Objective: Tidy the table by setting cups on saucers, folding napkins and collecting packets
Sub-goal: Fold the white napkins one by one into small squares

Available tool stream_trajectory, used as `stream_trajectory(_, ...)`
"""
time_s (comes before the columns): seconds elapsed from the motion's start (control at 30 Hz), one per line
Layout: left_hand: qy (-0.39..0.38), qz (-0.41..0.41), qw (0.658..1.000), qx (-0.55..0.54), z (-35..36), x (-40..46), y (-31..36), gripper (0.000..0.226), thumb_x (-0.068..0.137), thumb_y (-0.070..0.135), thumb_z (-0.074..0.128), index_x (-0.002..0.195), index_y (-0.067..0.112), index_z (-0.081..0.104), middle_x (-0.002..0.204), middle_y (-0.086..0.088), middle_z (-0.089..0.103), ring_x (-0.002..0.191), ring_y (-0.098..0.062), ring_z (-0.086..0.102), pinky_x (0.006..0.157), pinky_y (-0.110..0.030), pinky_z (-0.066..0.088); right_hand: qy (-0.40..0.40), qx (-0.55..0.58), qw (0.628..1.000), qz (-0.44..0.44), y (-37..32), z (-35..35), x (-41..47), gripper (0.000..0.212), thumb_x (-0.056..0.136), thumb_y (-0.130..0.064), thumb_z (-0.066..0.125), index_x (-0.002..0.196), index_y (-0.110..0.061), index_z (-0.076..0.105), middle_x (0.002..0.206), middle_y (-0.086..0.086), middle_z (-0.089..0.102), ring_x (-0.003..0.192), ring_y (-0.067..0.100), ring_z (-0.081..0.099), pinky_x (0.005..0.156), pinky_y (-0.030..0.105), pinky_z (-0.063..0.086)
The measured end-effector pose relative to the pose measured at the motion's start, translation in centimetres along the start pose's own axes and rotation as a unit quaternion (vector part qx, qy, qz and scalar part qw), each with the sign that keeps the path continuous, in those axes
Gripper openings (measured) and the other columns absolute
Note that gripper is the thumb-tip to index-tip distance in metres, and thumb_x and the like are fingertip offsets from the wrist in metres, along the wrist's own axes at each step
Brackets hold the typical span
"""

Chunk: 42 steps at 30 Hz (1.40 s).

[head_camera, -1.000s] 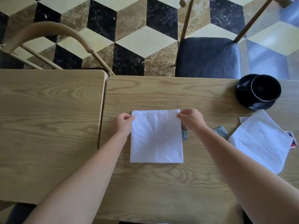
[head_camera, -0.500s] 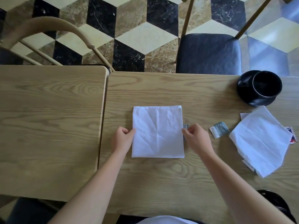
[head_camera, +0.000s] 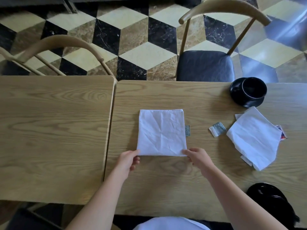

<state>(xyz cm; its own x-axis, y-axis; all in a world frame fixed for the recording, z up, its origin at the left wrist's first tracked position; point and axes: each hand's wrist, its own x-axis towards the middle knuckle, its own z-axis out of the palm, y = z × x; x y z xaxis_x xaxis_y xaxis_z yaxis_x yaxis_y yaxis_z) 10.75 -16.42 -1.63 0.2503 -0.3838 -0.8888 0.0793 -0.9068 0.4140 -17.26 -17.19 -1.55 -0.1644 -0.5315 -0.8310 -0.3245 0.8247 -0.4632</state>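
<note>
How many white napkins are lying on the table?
2. One napkin lies in the middle, its near corners pinched by the left hand and the right hand. The other napkin lies to the right, over some packets; more could be hidden.

Soft daylight enters from the upper right of the frame, throwing a bluish-white glare across the floor (head_camera: pixel 282 35) there. The tabletop (head_camera: pixel 166 180) is evenly lit, with faint soft shadows beneath each hand and beside the cup (head_camera: pixel 254 87). The wide lens bows straight edges near the borders, and the lower corners fall dim and slightly blurred.
</note>
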Motion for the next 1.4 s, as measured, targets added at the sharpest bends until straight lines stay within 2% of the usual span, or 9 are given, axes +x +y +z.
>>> stream_trajectory(0.17, -0.076, 0.061, 0.992, -0.085, -1.5, -2.4, 0.4, 0.018, 0.090, 0.004, 0.062, 0.075, 0.012, 0.057, 0.064, -0.005, 0.060, 0.051, -0.013, 0.061, 0.041, -0.020, 0.032, 0.002, 0.066, 0.997, -0.040, 0.1, -0.4, -2.7, 0.018, 0.084, -0.029, 0.074, 0.082, -0.011, 0.073, 0.074, -0.004, 0.071, 0.057, 0.006, 0.066, 0.058, 0.026, 0.043)
stream_trajectory(0.3, -0.093, 0.085, 0.991, -0.052, -3.2, -3.7, -2.4, 0.039, 0.085, -0.004, 0.065, 0.065, 0.020, 0.042, 0.057, 0.000, 0.055, 0.051, -0.013, 0.062, 0.042, -0.021, 0.031, -0.030, 0.066, 0.995, -0.066, 2.7, 0.2, -4.9, 0.022, 0.087, -0.028, 0.074, 0.087, -0.006, 0.073, 0.078, -0.001, 0.074, 0.067, 0.010, 0.069, 0.063, 0.028, 0.045)
stream_trajectory(0.6, -0.089, -0.019, 0.996, 0.022, -5.6, -4.9, -12.4, 0.026, 0.083, 0.000, 0.068, 0.079, 0.019, 0.050, 0.060, 0.001, 0.064, 0.056, -0.017, 0.067, 0.046, -0.022, 0.033, -0.086, 0.024, 0.995, 0.054, 11.4, 2.2, -8.3, 0.016, 0.087, -0.021, 0.076, 0.079, -0.008, 0.071, 0.061, 0.000, 0.069, 0.049, 0.007, 0.057, 0.045, 0.017, 0.040)
stream_trajectory(0.77, -0.061, 0.007, 0.998, -0.018, -4.5, -4.8, -9.6, 0.009, 0.087, 0.003, 0.062, 0.085, 0.012, 0.060, 0.064, -0.006, 0.069, 0.048, -0.019, 0.063, 0.042, -0.021, 0.036, -0.046, 0.084, 0.995, 0.028, 8.8, 1.5, -7.4, 0.014, 0.086, -0.008, 0.070, 0.092, -0.009, 0.058, 0.064, 0.008, 0.071, 0.047, 0.013, 0.053, 0.050, 0.025, 0.041)
stream_trajectory(0.93, -0.112, 0.032, 0.991, -0.064, -3.7, -4.3, -4.7, 0.020, 0.091, 0.000, 0.052, 0.101, -0.010, 0.066, 0.087, -0.030, 0.073, 0.067, -0.030, 0.071, 0.049, -0.026, 0.053, -0.075, 0.182, 0.980, 0.007, 4.2, 0.2, -5.4, 0.014, 0.089, -0.011, 0.067, 0.097, -0.006, 0.077, 0.069, 0.007, 0.068, 0.056, 0.014, 0.060, 0.053, 0.024, 0.048)
stream_trajectory(1.07, -0.157, 0.129, 0.974, 0.098, -3.6, -4.0, -1.8, 0.030, 0.068, 0.003, 0.065, 0.096, 0.004, 0.074, 0.074, -0.004, 0.066, 0.064, -0.014, 0.057, 0.058, -0.023, 0.044, -0.136, 0.204, 0.969, -0.005, 1.7, -0.9, -4.0, 0.013, 0.084, -0.001, 0.068, 0.082, -0.008, 0.078, 0.070, 0.007, 0.058, 0.059, 0.015, 0.055, 0.053, 0.025, 0.047)
stream_trajectory(1.23, -0.090, 0.275, 0.896, 0.338, -3.7, -2.8, -1.2, 0.017, 0.073, 0.017, 0.082, 0.066, 0.027, 0.071, 0.087, 0.020, 0.064, 0.080, 0.008, 0.054, 0.072, -0.013, 0.042, -0.133, -0.034, 0.986, -0.095, 1.5, -2.8, -3.9, 0.021, 0.081, -0.022, 0.077, 0.062, -0.026, 0.070, 0.062, -0.008, 0.052, 0.058, 0.010, 0.046, 0.059, 0.027, 0.034)
stream_trajectory(1.33, -0.137, 0.442, 0.712, 0.529, -3.8, -3.3, -2.6, 0.014, 0.071, 0.013, 0.071, 0.070, 0.023, 0.062, 0.146, 0.015, 0.048, 0.142, -0.014, 0.033, 0.111, -0.028, 0.033, -0.134, -0.152, 0.971, -0.128, 2.6, -2.8, -4.0, 0.022, 0.076, -0.012, 0.075, 0.089, -0.031, 0.075, 0.078, -0.012, 0.067, 0.072, 0.004, 0.061, 0.067, 0.025, 0.047)
stream_trajectory(1.4, -0.185, 0.496, 0.577, 0.622, -3.4, -3.7, -4.2, 0.019, 0.071, 0.013, 0.063, 0.072, 0.025, 0.049, 0.159, 0.011, 0.031, 0.154, -0.018, 0.010, 0.119, -0.031, 0.017, -0.129, -0.304, 0.927, -0.179, 4.1, -2.0, -3.8, 0.036, 0.074, -0.005, 0.065, 0.102, -0.026, 0.072, 0.102, -0.015, 0.070, 0.101, 0.007, 0.062, 0.083, 0.020, 0.047)
